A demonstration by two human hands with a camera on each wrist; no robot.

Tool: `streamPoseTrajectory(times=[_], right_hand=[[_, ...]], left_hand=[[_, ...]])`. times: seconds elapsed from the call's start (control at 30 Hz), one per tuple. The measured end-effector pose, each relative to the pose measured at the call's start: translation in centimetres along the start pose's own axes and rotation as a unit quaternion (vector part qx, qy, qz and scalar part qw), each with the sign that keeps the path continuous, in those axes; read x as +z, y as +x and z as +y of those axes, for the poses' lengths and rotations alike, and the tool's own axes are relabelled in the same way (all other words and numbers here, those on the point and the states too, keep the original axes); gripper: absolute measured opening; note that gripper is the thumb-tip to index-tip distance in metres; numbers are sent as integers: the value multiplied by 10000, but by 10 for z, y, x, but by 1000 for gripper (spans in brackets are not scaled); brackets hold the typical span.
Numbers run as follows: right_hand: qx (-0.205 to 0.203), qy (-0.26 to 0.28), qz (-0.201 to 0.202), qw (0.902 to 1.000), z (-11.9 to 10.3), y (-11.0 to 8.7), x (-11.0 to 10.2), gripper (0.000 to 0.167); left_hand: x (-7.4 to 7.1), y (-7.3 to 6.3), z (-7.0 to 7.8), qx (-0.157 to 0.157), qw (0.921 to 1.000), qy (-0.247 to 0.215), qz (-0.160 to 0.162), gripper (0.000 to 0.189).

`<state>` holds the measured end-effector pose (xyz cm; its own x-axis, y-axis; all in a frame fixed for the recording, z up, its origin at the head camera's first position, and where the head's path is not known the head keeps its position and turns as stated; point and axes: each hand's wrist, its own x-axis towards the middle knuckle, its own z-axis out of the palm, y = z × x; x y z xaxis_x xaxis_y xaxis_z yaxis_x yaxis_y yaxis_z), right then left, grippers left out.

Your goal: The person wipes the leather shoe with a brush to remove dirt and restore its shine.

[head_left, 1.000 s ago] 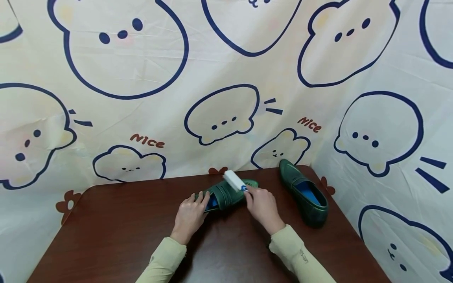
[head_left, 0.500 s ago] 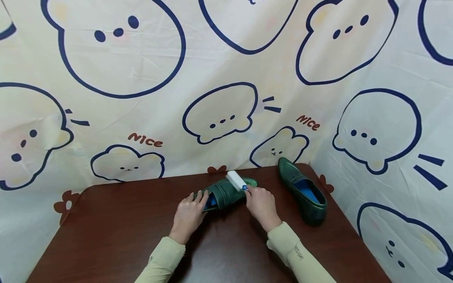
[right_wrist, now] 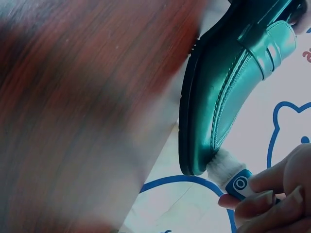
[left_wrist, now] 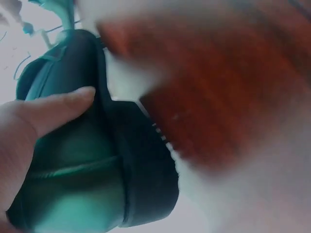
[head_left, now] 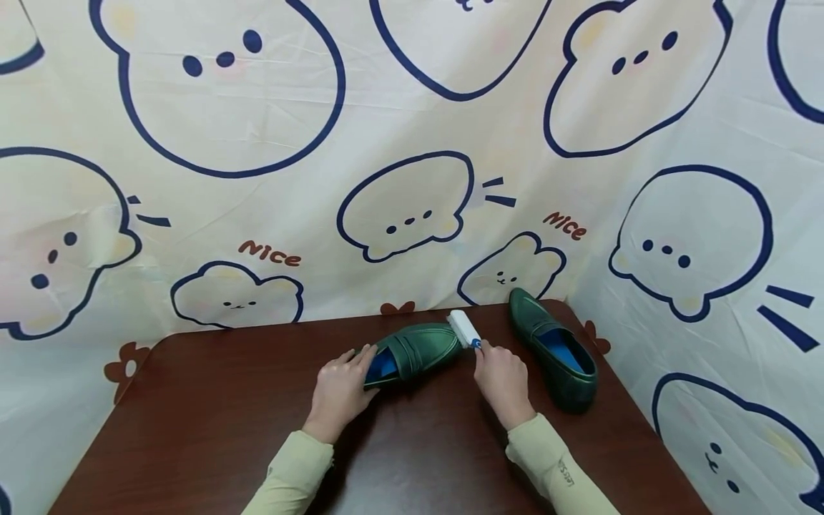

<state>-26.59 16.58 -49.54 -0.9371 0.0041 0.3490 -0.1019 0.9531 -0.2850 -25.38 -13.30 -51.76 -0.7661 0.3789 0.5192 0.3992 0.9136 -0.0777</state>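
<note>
A green leather loafer (head_left: pixel 425 350) with a blue insole points to the right near the back of the table. My left hand (head_left: pixel 341 392) grips it round the heel; in the left wrist view the thumb (left_wrist: pixel 63 109) lies along the shoe's side. My right hand (head_left: pixel 503 380) pinches the handle of a white brush (head_left: pixel 463 329) with a blue mark. Pale bristles (right_wrist: pixel 224 167) meet the tip of the toe in the right wrist view, where the dark sole edge (right_wrist: pixel 185 116) also shows.
A second green loafer (head_left: pixel 573 390) stands on the dark brown table (head_left: pixel 225 415) at the right, toe toward the back. Right behind the table hangs a white cloth (head_left: pixel 399 114) printed with blue bear outlines, which continues down the right side.
My right hand has moved right, taking the brush from the top of the loafer's front to its toe tip. The left hand keeps its grip at the heel.
</note>
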Motion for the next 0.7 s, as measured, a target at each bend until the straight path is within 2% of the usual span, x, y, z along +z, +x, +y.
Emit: streamPoseTrajectory(times=[0.1, 0.2, 0.27, 0.37, 0.43, 0.47, 0.53, 0.63, 0.7], right_hand=[[28, -34, -12, 10000, -1, 0, 0, 29], [14, -56, 8, 10000, -1, -1, 1, 29], [14, -39, -7, 10000, -1, 0, 0, 29], [29, 94, -37, 9999, 0, -1, 0, 30], [6, 193, -9, 9998, 1, -2, -1, 31], [-24, 237, 24, 9997, 2, -3, -1, 31], [-103, 295, 103, 9995, 2, -3, -2, 32], [-197, 391, 242, 9987, 2, -3, -2, 32], [-241, 502, 350, 9978, 0, -2, -2, 32]], left_hand=[[-4, -1, -6, -181, 9985, -498, -106, 80], [-9, -2, -11, -396, 9926, -1047, -469, 78], [-13, -2, -14, -612, 9823, -1561, -830, 76], [-19, -3, -19, -966, 9613, -2236, -1289, 76], [-20, -4, -20, -1073, 9553, -2369, -1403, 79], [-19, -5, -21, -1070, 9567, -2322, -1389, 81], [-16, -6, -20, -938, 9661, -2095, -1182, 84], [-10, -7, -20, -605, 9801, -1733, -751, 80], [-7, -7, -21, -312, 9863, -1543, -492, 75]])
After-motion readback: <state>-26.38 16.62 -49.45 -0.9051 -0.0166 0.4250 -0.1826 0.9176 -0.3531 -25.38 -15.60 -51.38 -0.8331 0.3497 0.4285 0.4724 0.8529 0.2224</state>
